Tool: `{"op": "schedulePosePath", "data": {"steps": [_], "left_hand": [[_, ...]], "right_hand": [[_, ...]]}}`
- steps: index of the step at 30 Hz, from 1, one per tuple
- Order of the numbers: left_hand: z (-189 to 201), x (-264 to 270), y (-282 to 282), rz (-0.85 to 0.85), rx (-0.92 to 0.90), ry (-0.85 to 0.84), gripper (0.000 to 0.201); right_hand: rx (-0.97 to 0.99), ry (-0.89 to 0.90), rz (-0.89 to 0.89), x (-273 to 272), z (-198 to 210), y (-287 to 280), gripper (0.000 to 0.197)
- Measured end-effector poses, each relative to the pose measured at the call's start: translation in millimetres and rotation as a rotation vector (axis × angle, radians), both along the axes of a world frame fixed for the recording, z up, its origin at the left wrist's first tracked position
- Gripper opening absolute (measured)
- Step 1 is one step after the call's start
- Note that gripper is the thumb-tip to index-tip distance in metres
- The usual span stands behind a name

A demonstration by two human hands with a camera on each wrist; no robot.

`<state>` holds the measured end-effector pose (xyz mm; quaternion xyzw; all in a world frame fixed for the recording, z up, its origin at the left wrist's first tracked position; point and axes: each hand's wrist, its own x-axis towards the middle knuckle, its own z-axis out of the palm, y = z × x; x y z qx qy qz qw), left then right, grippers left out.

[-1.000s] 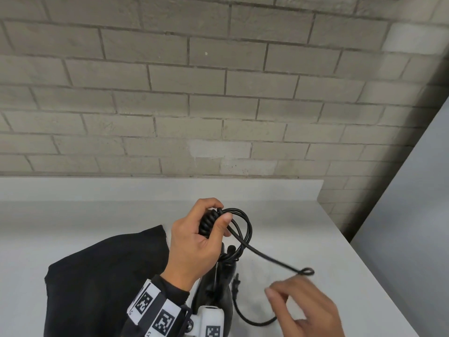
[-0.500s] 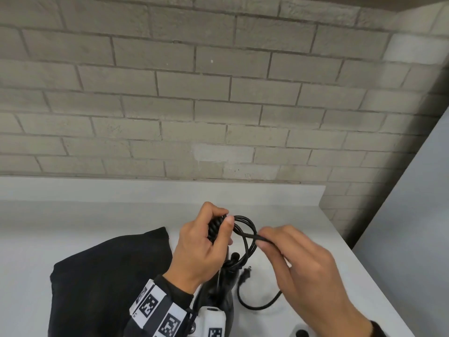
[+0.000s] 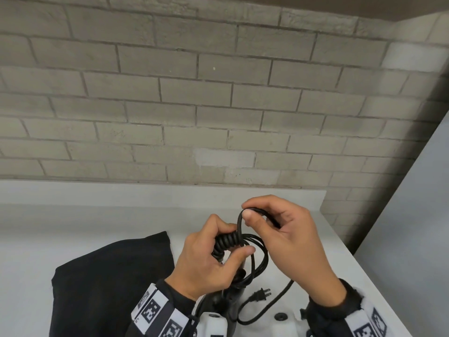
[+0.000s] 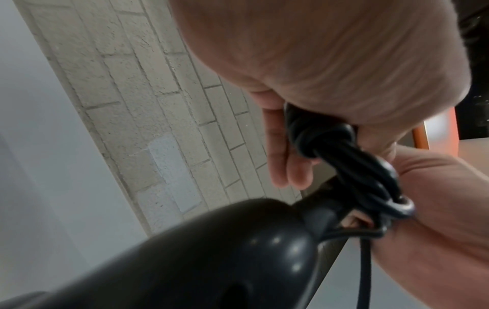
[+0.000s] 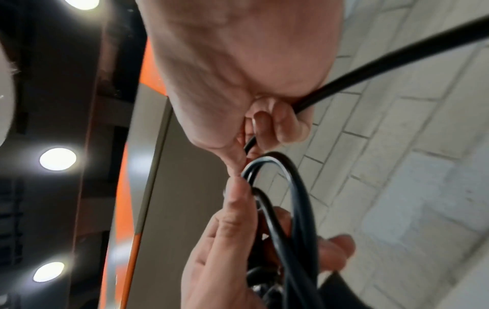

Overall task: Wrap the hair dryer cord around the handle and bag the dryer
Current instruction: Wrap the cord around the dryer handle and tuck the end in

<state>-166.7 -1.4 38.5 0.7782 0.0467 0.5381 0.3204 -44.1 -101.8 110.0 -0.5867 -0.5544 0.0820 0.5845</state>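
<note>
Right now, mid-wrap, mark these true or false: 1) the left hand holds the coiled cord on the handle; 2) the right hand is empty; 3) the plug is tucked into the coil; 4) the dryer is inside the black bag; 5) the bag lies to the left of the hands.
1) True: the left hand grips the coiled cord on the handle.
2) False: the right hand pinches a loop of cord.
3) False: the plug lies loose on the table.
4) False: the dryer is out of the black bag, in hand.
5) True.
</note>
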Motion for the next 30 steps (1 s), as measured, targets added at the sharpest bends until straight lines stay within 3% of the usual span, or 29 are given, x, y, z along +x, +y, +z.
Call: {"op": "schedulePosePath", "data": {"steps": [6,10,15,19,23,26,30], "left_hand": [[-3.5,-1.5,2.9,0.023,0.043,-0.029,0.033],[-4.9,-0.9,0.0,0.064,0.093,-0.039,0.033],[-8.4,1.3,-4.4,0.089,0.026,-0.024,0.034],[-8.7,1.3,-3.3,0.120,-0.059,-0.006,0.032],[-4.8,2.5,-1.8,0.140,-0.019,0.040,0.031],[-2.1,3.3,-4.0,0.126,-0.038,0.043,0.028],[0.1,5.6,-7.4,0.125,-0.102,0.067,0.039]], "right_hand": [[-0.073,0.326,0.041,-0.3,-19.1,5.7,0.008],[-0.138,0.447,0.077,-2.8,-28.8,3.0,0.015],[-0.046,0.307,0.094,-4.4,-35.6,-8.5,0.029],[-0.162,0.119,0.110,-6.5,-54.0,-16.4,0.029],[-0.205,0.146,0.102,-3.9,-54.7,-15.2,0.028],[-0.234,0.153,0.150,-1.0,-50.9,-14.4,0.013],[-0.218,0.141,0.126,-0.7,-50.4,-12.8,0.020]]}}
